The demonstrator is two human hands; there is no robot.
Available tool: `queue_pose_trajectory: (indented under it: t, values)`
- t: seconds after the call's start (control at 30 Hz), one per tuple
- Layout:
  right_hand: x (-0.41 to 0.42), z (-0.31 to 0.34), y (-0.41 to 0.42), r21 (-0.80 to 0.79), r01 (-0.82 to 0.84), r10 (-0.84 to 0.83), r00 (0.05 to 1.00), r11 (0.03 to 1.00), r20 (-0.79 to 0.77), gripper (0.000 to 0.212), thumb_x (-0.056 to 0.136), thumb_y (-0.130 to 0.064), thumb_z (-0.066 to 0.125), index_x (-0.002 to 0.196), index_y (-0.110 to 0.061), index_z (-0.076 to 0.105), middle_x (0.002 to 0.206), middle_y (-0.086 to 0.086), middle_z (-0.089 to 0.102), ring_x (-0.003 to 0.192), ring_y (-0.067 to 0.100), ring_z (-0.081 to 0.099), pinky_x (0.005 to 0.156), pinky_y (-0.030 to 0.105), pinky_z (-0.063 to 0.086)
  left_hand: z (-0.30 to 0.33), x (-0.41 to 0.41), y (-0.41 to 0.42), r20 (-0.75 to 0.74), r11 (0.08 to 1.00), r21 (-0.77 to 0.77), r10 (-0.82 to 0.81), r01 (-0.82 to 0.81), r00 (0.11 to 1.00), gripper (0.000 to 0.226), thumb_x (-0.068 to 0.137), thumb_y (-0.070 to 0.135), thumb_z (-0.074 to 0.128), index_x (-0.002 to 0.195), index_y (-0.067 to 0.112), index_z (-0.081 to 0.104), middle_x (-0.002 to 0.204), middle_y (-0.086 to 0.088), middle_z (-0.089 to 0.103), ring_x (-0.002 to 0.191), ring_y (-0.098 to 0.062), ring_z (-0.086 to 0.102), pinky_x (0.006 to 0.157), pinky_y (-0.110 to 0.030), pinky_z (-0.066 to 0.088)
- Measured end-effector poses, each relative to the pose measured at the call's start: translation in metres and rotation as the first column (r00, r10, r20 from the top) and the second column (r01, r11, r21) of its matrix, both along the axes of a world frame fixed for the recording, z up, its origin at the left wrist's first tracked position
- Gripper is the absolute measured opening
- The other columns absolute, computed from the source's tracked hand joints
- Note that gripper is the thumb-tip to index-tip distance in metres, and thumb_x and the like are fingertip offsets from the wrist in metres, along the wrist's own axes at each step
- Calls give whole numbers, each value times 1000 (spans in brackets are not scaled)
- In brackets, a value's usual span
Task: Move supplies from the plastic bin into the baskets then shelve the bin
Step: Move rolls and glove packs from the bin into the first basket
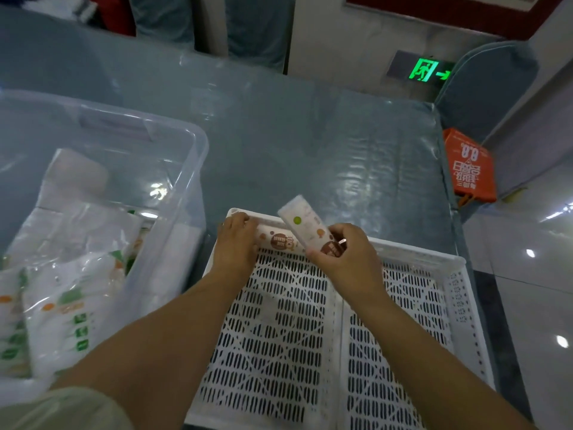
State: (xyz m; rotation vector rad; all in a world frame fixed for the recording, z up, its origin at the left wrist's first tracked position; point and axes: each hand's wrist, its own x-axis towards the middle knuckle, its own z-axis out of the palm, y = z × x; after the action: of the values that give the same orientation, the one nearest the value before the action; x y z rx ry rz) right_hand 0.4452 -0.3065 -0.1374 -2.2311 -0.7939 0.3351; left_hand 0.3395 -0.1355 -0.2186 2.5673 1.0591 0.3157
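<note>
A clear plastic bin (pixel 189 141) stands at the left, with several white tissue packs (pixel 71 280) inside. Two white slotted baskets sit side by side in front of me: the left basket (pixel 273 321) and the right basket (pixel 412 321). My left hand (pixel 237 240) presses a white tissue pack with a brown label (pixel 276 238) against the far wall of the left basket. My right hand (pixel 347 256) holds a second tissue pack (pixel 305 223) tilted upward, just above the first.
The baskets and bin rest on a blue-grey table covered in clear plastic (pixel 310 135). An orange bag (pixel 469 167) hangs off the table's right edge beside a padded chair (pixel 486 88). Shiny tiled floor lies to the right.
</note>
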Motion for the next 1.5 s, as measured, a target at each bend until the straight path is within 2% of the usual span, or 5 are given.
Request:
queue_pose_trajectory:
  t: [0.3,0.5,0.67,1.37,1.5]
  values:
    - [-9,-24,45,-303,-240,350,853,922,388,49,67,-47,72,105,-18,60,96,-2,56,79,15,54,62,29,42,28,-24,-34,273,695,-426,710,-580,650,47,75,-11,46,116,11,56,115,-13,56,108,-29,46,92,-46,44]
    - [-26,-61,63,-388,-347,490,788,854,373,44,74,-40,70,109,-16,58,109,6,59,96,24,51,80,37,43,15,-41,-39,257,895,-211,438,-392,861,21,88,16,44,105,18,57,109,-6,60,99,-19,50,86,-28,37]
    - [-33,-72,59,-404,-307,479,753,862,451,50,66,-37,77,107,-12,60,106,7,62,90,26,54,76,39,43,6,-44,-40,113,946,-86,322,-313,940,32,84,16,58,116,17,60,119,-6,62,112,-27,44,96,-41,37]
    - [-10,-61,11,-473,-170,393,815,864,425,46,74,-40,67,115,-22,56,115,-1,56,110,22,46,101,39,27,23,-37,-44,13,950,-63,307,-305,952,30,86,23,50,113,21,60,123,-3,58,121,-27,37,102,-45,29]
    - [-8,-38,10,-375,-171,338,831,911,442,36,81,-40,62,111,-21,59,109,-2,60,103,21,52,94,38,33,65,-27,-46,120,886,-301,403,-353,907,31,84,22,54,115,26,60,116,-1,61,106,-20,50,88,-36,44]
